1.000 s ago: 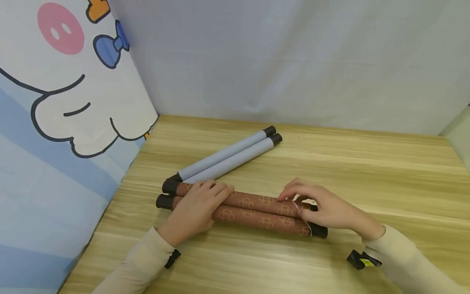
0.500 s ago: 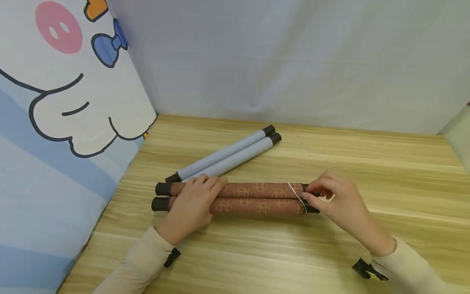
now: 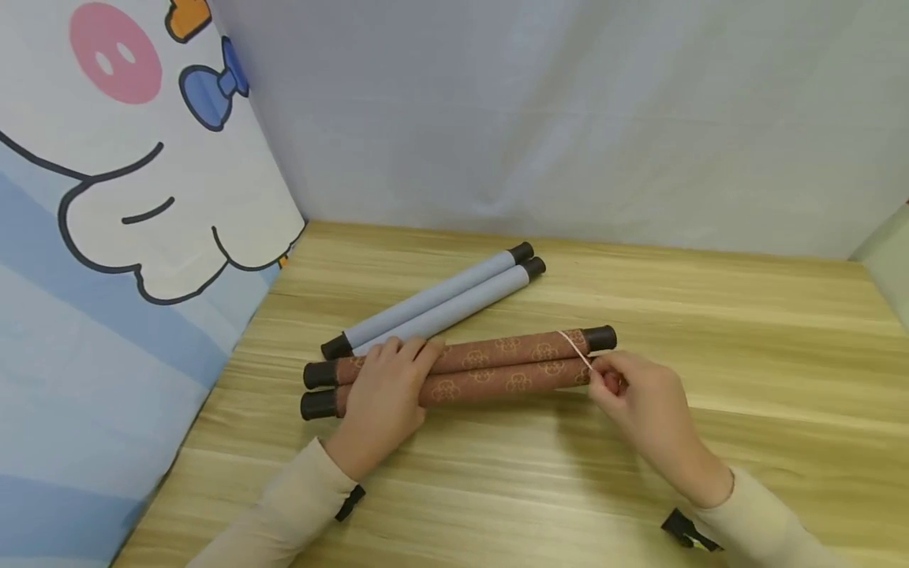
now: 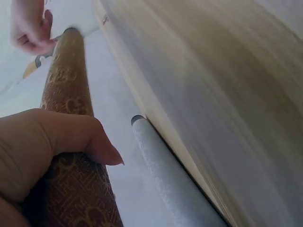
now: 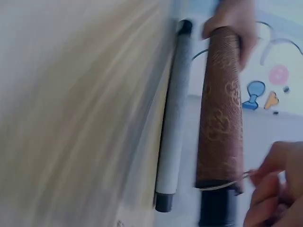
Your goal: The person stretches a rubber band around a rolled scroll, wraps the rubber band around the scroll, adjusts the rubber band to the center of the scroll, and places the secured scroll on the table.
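At far left, a white and blue cloth panel printed with cartoon figures [image 3: 142, 189] is stood beside a pale wood-grain tabletop [image 3: 746, 331]. Next, two brown cylindrical rolls with gold flower motifs [image 3: 497, 380] are held side by side over the middle of the tabletop. Their long axis is run left to right, the right end angled slightly toward the rear; a shadow is cast beneath the right part. Two black cylindrical left caps [image 3: 317, 404] are pointed toward the panel. Near these, the brown rolls are gripped by the left hand [image 3: 387, 394], its fingers bent over the top. Just behind, two pale blue-grey cylindrical rolls with black ends [image 3: 454, 308] are laid diagonally, near left to far right. Across the brown rolls' right end, a thin white cord [image 3: 575, 349] is drawn slantwise and pinched between thumb and forefinger of the right hand [image 3: 649, 402]. The front roll's right tip is hidden by this hand; the rear roll's black right cap [image 3: 602, 338] is pointed rightward.
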`<state>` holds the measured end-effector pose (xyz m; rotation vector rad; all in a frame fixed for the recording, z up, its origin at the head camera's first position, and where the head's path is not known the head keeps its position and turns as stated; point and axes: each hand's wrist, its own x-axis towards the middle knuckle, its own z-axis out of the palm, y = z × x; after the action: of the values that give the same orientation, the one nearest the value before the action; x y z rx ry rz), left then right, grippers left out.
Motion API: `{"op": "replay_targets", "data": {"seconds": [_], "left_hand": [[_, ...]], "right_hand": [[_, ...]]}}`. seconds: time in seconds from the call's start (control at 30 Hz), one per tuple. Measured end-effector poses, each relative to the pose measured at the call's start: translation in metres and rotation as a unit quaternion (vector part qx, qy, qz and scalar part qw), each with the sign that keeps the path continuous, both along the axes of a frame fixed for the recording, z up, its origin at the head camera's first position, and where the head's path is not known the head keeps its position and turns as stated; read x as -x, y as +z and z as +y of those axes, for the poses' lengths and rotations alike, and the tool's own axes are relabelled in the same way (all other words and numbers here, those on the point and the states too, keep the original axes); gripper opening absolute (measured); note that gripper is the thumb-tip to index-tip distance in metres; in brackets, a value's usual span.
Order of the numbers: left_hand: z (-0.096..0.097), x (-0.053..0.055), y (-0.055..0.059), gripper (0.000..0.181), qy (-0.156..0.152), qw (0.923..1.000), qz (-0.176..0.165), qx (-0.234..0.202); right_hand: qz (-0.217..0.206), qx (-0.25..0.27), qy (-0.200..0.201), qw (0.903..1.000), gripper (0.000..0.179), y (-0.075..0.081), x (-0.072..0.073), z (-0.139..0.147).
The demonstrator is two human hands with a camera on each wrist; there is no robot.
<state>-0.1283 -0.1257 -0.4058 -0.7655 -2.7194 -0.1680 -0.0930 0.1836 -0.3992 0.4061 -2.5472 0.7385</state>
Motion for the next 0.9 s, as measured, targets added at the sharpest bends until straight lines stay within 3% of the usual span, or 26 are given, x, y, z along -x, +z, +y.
{"op": "replay_targets", "data": {"seconds": [0.07, 0.17, 0.27, 0.4, 0.47, 0.5, 0.53, 0.57, 0.63, 0.7, 0.73, 0.77, 0.8, 0.83, 0.9], "left_hand": [[0.001, 0.0, 0.002, 0.081, 0.009, 0.9998, -0.011, -0.014], [0.0, 0.001, 0.004, 0.078, 0.021, 0.999, -0.015, -0.037], [0.0, 0.002, 0.006, 0.075, 0.021, 0.9981, -0.009, -0.056], [0.005, 0.005, 0.004, 0.074, 0.011, 0.9977, -0.002, -0.066], [0.006, 0.008, 0.005, 0.075, 0.012, 0.9978, 0.003, -0.065], [0.006, 0.009, 0.005, 0.076, 0.014, 0.998, 0.005, -0.061], [0.005, 0.009, 0.004, 0.076, 0.015, 0.9982, 0.006, -0.058], [0.003, 0.01, 0.004, 0.077, 0.016, 0.9983, 0.005, -0.055], [-0.001, 0.011, 0.003, 0.079, 0.016, 0.9988, 0.004, -0.047], [-0.005, 0.011, 0.001, 0.08, 0.013, 0.9993, 0.001, -0.036], [-0.007, 0.012, 0.0, 0.08, 0.009, 0.9995, 0.002, -0.03], [-0.008, 0.012, 0.0, 0.081, 0.005, 0.9997, 0.0, -0.024], [-0.009, 0.012, -0.001, 0.081, -0.002, 0.9998, 0.001, -0.018], [-0.009, 0.012, -0.001, 0.081, -0.01, 0.9999, 0.001, -0.012], [-0.009, 0.011, -0.002, 0.081, -0.03, 0.9995, -0.001, -0.004]], "right_hand": [[-0.079, 0.109, 0.032, 0.9904, 0.008, -0.003, -0.001, 0.004], [-0.206, 0.227, 0.052, 0.9504, 0.012, -0.008, -0.004, 0.009], [-0.31, 0.281, 0.053, 0.9068, 0.023, -0.013, -0.005, 0.013], [-0.397, 0.353, 0.123, 0.8386, 0.034, -0.021, -0.008, 0.013], [-0.411, 0.371, 0.146, 0.8194, 0.039, -0.02, -0.009, 0.014], [-0.411, 0.371, 0.151, 0.8187, 0.041, -0.019, -0.01, 0.015], [-0.398, 0.365, 0.143, 0.8293, 0.041, -0.018, -0.013, 0.015], [-0.375, 0.355, 0.13, 0.8463, 0.039, -0.017, -0.015, 0.015], [-0.277, 0.305, 0.123, 0.9028, 0.034, -0.016, -0.02, 0.015], [-0.147, 0.212, 0.123, 0.9583, 0.029, -0.014, -0.02, 0.016], [-0.07, 0.157, 0.122, 0.9775, 0.027, -0.014, -0.018, 0.017], [-0.006, 0.097, 0.116, 0.9884, 0.03, -0.013, -0.014, 0.018], [0.048, 0.039, 0.114, 0.9916, 0.037, -0.012, -0.01, 0.02], [0.083, -0.011, 0.116, 0.9897, 0.048, -0.01, -0.005, 0.021], [0.108, -0.099, 0.126, 0.9811, 0.069, -0.008, 0.003, 0.023]]}}
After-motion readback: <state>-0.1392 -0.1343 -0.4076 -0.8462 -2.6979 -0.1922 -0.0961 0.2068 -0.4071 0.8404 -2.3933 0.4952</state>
